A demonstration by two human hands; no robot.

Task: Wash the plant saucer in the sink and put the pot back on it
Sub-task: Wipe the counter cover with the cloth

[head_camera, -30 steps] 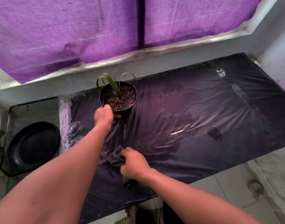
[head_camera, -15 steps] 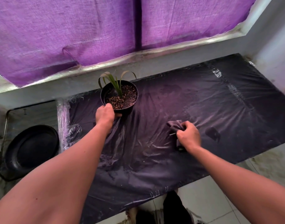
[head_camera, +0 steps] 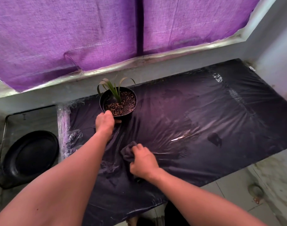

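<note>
Two hands are at work over the black plastic-covered table point(head_camera: 204, 111). Left hand point(head_camera: 105, 122) curls its fingers over the near rim of the black pot point(head_camera: 105, 101), which stands upright on the table near the back wall, thin green leaves rising from its soil. Right hand point(head_camera: 143, 160) bunches a dark cloth point(head_camera: 127, 152) in curled fingers, pressing it against the plastic, well in front of the pot. Off to the left, the black saucer point(head_camera: 30, 156) sits in the sink point(head_camera: 25, 118), apart from the pot.
</note>
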